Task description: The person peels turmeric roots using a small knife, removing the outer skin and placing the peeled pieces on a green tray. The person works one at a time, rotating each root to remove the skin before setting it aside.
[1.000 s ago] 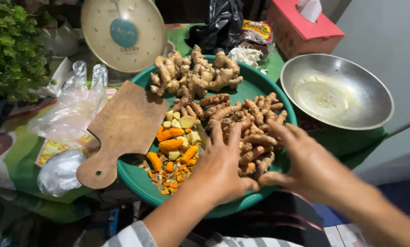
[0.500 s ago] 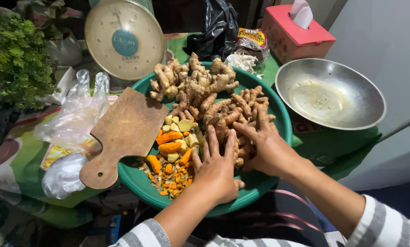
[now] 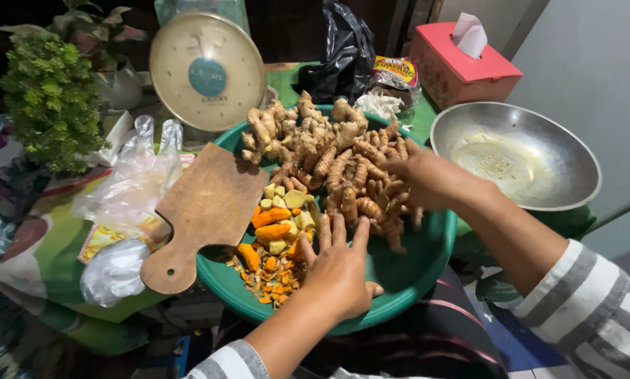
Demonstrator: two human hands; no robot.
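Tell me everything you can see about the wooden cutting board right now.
The wooden cutting board is a small brown paddle-shaped board with a rounded handle that has a hanging hole near its end. Its surface looks worn, dry and bare. It lies tilted across the left rim of the green basin, blade end inside toward the cut orange pieces, handle sticking out over the edge toward the clear plastic bags. Neither hand touches it.

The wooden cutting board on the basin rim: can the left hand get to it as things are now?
Probably yes. The left hand lies open beside the chopped pieces, and the cutting board lies bare just past them.
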